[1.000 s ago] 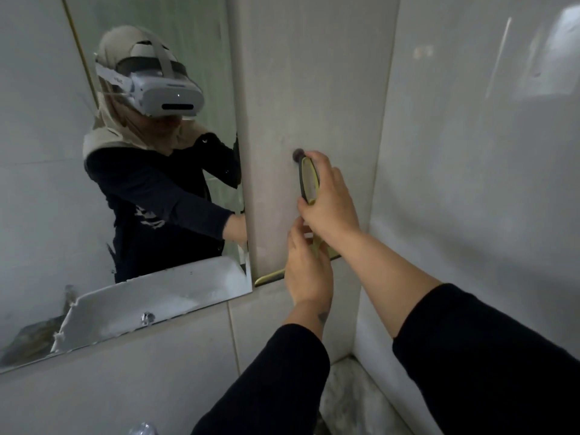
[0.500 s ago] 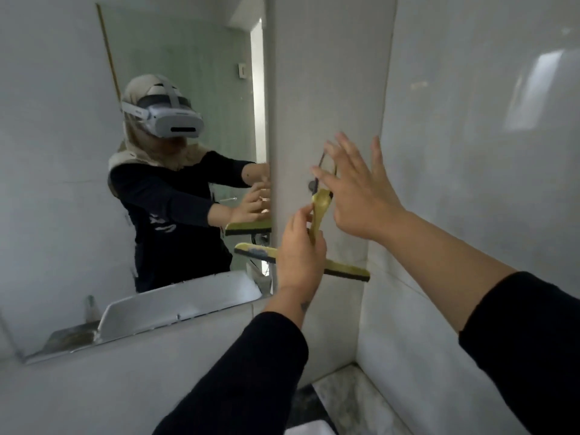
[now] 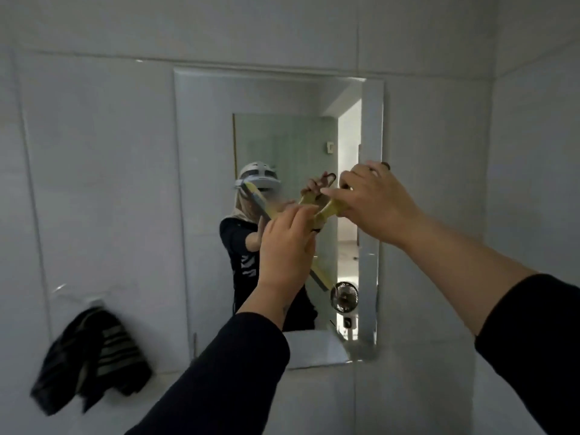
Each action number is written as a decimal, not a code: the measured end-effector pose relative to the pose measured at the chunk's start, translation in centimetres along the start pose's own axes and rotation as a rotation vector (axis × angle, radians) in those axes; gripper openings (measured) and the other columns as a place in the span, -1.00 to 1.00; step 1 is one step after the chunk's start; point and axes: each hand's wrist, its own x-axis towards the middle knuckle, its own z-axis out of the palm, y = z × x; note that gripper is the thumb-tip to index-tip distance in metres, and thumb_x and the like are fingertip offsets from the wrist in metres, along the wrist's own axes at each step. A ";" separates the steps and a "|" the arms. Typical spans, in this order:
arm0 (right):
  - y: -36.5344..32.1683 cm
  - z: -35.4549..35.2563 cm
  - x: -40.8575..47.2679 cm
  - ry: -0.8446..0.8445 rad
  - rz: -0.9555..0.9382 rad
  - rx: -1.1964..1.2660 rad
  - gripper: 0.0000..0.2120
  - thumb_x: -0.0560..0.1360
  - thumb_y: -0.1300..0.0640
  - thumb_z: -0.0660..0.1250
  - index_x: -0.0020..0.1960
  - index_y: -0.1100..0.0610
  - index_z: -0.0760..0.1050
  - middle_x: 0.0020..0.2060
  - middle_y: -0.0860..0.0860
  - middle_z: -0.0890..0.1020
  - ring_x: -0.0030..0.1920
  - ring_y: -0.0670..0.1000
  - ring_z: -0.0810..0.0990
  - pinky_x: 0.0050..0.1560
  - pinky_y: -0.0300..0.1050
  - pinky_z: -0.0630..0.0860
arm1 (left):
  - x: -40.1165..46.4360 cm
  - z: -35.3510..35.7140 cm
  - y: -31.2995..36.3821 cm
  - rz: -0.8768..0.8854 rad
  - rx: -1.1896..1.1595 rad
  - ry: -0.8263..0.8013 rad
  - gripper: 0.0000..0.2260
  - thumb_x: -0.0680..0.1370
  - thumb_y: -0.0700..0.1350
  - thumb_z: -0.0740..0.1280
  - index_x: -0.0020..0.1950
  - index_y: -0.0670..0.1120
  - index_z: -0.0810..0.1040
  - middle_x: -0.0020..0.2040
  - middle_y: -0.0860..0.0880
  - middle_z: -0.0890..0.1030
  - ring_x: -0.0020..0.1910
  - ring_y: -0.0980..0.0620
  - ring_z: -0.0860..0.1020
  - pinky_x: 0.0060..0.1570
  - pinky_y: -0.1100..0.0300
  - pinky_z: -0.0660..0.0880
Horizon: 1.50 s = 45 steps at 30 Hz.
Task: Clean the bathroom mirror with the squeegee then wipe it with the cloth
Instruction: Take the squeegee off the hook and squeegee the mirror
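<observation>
A frameless rectangular mirror (image 3: pixel 282 98) hangs on the white tiled wall straight ahead. In front of its middle I hold a yellow squeegee (image 3: pixel 326 211). My left hand (image 3: pixel 287 246) grips its lower handle near the blade, which runs diagonally behind that hand. My right hand (image 3: pixel 373 202) closes on the upper end of the handle. A dark striped cloth (image 3: pixel 91 356) hangs from a wall hook at the lower left, apart from both hands. Much of the blade is hidden by my left hand.
White tiled walls surround the mirror, with a corner (image 3: pixel 492 215) to the right. The mirror reflects a person in a headset, a doorway and a small fan (image 3: pixel 344 296).
The view has swung left from the wall corner to face the mirror. The squeegee has come off its wall hook and moved up in front of the glass; my right hand closed on its handle.
</observation>
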 end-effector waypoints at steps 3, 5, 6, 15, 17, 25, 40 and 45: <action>-0.5 -2.4 4.3 0.036 0.077 0.085 -0.63 0.53 0.01 0.28 0.32 -0.07 0.44 0.03 0.13 0.57 0.10 0.19 0.49 0.10 0.13 0.32 | 2.1 -3.1 -2.8 -0.055 0.096 0.113 -0.62 0.42 -0.24 0.41 0.22 -0.09 0.49 0.22 -0.04 0.54 0.17 -0.06 0.50 0.08 0.02 0.48; -0.4 -3.5 7.0 0.096 0.131 0.132 -0.63 0.58 -0.01 0.16 0.38 -0.18 0.35 0.10 0.12 0.52 0.17 0.18 0.44 0.12 0.13 0.25 | 3.1 -4.7 -4.6 -0.106 0.118 0.126 -0.62 0.45 -0.19 0.39 0.26 -0.08 0.46 0.26 -0.03 0.50 0.19 -0.05 0.48 0.08 0.04 0.48; -0.5 -3.8 8.4 0.117 0.156 0.129 -0.62 0.60 -0.02 0.12 0.39 -0.24 0.31 0.13 0.10 0.51 0.18 0.17 0.42 0.13 0.14 0.24 | 3.6 -5.4 -5.5 -0.125 0.126 0.122 -0.62 0.47 -0.17 0.38 0.27 -0.06 0.44 0.26 -0.02 0.48 0.19 -0.04 0.48 0.08 0.03 0.49; -1.3 -5.3 19.2 0.205 0.294 0.204 -0.47 0.60 0.11 0.11 0.39 -0.43 0.13 0.18 0.07 0.42 0.19 0.19 0.36 0.13 0.16 0.24 | 5.4 -5.8 -10.1 -0.304 0.222 0.088 -0.48 0.53 0.06 0.30 0.43 -0.03 0.22 0.41 0.02 0.30 0.35 0.02 0.34 0.30 0.10 0.36; -2.1 -5.4 21.1 0.219 0.283 0.238 -0.46 0.60 0.11 0.08 0.41 -0.42 0.09 0.14 0.09 0.42 0.17 0.18 0.36 0.13 0.16 0.24 | 5.4 -5.3 -10.5 -0.345 0.276 0.063 -0.42 0.56 0.10 0.24 0.50 -0.06 0.14 0.51 -0.03 0.18 0.47 0.00 0.20 0.40 0.10 0.20; -4.3 -4.5 24.7 0.157 0.215 0.199 -0.45 0.61 0.14 0.02 0.42 -0.41 0.07 0.14 0.12 0.39 0.17 0.17 0.34 0.16 0.18 0.24 | 5.5 -3.5 -11.6 -0.398 0.383 0.007 -0.21 0.53 0.24 0.20 0.55 -0.08 -0.14 0.57 -0.07 -0.19 0.54 -0.04 -0.14 0.47 0.08 -0.08; 0.2 -3.8 18.9 0.140 0.283 0.176 -0.52 0.62 0.05 0.02 0.41 -0.44 0.10 -0.05 0.06 0.29 0.20 0.14 0.32 0.16 0.16 0.23 | 6.1 -3.6 -10.9 -0.482 0.360 -0.034 -0.20 0.52 0.17 0.29 0.55 -0.06 -0.12 0.57 -0.04 -0.17 0.55 -0.03 -0.11 0.49 -0.01 0.09; 2.3 -3.1 16.1 0.092 0.348 0.143 -0.51 0.63 0.07 0.00 0.41 -0.43 0.08 0.09 0.11 0.38 0.24 0.15 0.30 0.19 0.16 0.21 | 6.2 -3.6 -10.5 -0.495 0.364 -0.039 -0.23 0.54 0.13 0.29 0.55 -0.07 -0.11 0.56 -0.06 -0.17 0.54 -0.07 -0.02 0.45 -0.04 0.19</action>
